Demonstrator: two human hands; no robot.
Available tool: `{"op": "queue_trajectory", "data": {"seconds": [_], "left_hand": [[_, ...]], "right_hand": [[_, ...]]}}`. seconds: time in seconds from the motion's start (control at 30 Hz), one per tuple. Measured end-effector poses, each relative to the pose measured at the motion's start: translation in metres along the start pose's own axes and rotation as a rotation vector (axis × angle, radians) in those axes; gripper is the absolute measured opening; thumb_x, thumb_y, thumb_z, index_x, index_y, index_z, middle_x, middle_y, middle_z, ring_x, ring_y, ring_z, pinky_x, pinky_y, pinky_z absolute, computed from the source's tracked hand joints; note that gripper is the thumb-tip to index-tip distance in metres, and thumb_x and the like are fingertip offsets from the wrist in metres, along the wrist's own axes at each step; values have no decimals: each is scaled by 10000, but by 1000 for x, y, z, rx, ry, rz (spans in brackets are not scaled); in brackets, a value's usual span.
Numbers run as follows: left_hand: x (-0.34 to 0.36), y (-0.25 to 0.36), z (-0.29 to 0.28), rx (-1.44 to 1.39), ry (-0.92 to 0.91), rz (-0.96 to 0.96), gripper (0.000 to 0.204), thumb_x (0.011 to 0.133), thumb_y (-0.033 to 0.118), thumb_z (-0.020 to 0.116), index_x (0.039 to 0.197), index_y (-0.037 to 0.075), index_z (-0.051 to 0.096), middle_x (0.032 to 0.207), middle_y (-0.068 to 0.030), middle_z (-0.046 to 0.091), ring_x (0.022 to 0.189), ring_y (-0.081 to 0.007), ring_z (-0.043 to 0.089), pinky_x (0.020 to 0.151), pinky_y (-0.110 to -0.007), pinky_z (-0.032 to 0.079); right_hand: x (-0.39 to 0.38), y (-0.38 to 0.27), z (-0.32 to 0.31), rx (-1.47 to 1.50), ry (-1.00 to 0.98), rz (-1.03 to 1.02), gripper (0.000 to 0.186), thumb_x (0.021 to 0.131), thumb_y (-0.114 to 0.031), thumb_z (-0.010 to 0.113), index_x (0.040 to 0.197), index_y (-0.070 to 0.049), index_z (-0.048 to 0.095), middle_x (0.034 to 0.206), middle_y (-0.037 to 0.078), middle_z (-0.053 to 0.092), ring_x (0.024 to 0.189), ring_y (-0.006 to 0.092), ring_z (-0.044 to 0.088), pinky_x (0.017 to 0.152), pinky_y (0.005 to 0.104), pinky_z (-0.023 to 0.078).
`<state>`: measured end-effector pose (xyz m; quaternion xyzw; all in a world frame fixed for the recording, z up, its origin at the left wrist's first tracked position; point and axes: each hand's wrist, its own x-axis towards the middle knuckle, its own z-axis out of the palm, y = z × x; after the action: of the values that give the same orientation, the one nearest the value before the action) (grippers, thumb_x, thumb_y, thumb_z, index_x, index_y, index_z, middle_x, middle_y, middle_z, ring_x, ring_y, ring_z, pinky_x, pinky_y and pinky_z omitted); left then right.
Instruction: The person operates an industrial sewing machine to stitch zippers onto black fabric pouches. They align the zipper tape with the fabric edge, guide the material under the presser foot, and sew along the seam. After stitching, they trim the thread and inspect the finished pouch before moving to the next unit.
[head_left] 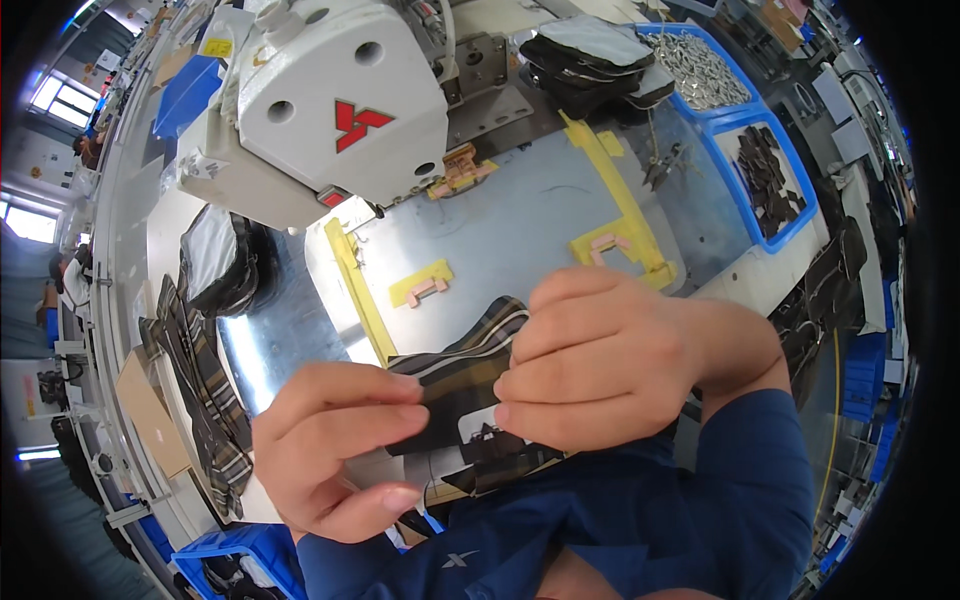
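Note:
A piece of dark plaid fabric [450, 385] with brown and white stripes is in front of me, at the near edge of the metal work plate [500, 240]. My right hand [610, 360] is closed on its right side, fingers curled and thumb over a small white-and-dark patch [490, 437]. At the fabric's left edge is my left hand [335, 445], its thumb spread well away from the fingers. Two of its fingertips overlap the fabric's edge; whether they press on it, I cannot tell. The fabric under my right fingers is hidden.
A white sewing machine head [340, 100] stands beyond the plate, which carries yellow tape [615, 190] and pink corner blocks [428, 291]. Blue trays hold metal parts [700, 70] and dark pieces [765, 180]. Stacked pouches [215, 260] and plaid fabric [205, 400] lie left.

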<state>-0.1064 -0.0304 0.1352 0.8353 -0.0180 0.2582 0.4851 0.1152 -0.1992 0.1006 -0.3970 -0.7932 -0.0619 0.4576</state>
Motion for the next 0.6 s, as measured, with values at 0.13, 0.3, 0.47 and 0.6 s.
{"op": "queue_trajectory", "data": {"seconds": [0.13, 0.3, 0.47, 0.6], "left_hand": [[-6, 1, 17, 41, 102, -25, 211, 697, 127, 896, 830, 38, 758, 908, -161, 719, 773, -258, 730, 677, -333, 578], [-5, -5, 21, 136, 143, 114, 277, 640, -31, 876, 893, 72, 834, 1000, -119, 728, 816, -231, 717, 673, -302, 558], [-5, -5, 26, 337, 127, 245, 293, 574, 7, 882, 854, 79, 835, 972, -57, 705, 805, -215, 681, 635, -300, 518], [-3, -9, 20, 465, 28, 387, 331, 600, 5, 879, 918, 82, 827, 973, -48, 704, 840, -209, 679, 628, -308, 499]], "right_hand": [[4, -1, 2, 20, 11, -14, 150, 818, -127, 748, 927, -31, 711, 925, 52, 665, 827, 214, 660, 713, 344, 514], [1, -3, 6, -4, 27, -21, 132, 822, -119, 750, 911, -37, 700, 923, 51, 659, 826, 203, 657, 701, 330, 502], [5, -2, 2, 28, -27, -29, 57, 873, -57, 740, 922, -44, 767, 946, 65, 730, 792, 188, 682, 673, 319, 506], [4, -3, 2, 22, -27, -26, 58, 869, -56, 742, 922, -48, 767, 949, 64, 728, 793, 188, 681, 678, 323, 509]]}}
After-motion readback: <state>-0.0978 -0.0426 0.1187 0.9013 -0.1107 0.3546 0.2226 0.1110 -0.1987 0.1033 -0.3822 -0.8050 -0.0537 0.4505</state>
